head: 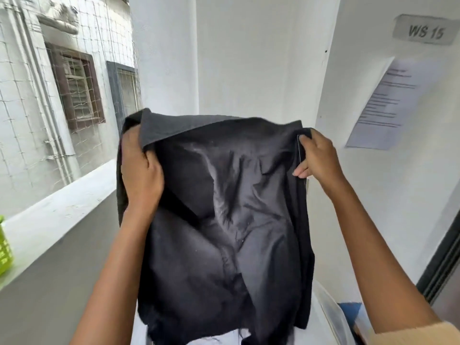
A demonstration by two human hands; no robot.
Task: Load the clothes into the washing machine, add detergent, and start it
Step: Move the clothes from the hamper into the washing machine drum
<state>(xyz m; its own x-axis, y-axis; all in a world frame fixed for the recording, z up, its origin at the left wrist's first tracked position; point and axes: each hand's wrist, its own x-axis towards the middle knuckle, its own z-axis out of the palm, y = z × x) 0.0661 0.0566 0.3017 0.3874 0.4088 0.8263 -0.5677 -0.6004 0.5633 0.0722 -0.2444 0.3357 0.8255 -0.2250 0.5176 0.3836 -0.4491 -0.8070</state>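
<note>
Dark garment (pixel 224 220) hangs spread at chest height between two raised hands, in front of a white wall. The left hand (pixel 140 170) grips its upper left edge in curled fingers, while the right hand (pixel 316 155) pinches the upper right hem between thumb and fingers.

A pale concrete ledge (pixel 57 215) runs along the left side, rising from near left toward the far middle, where it meets a white pillar. On its near left end stands a lime-green slotted basket (pixel 4 250), cut off by the frame edge, so only a corner shows. At the bottom of the view, a white surface (pixel 321 292) shows near right, with a clear plastic piece (pixel 333 317) and something blue (pixel 351 313) lying on it; what they are cannot be told.
</note>
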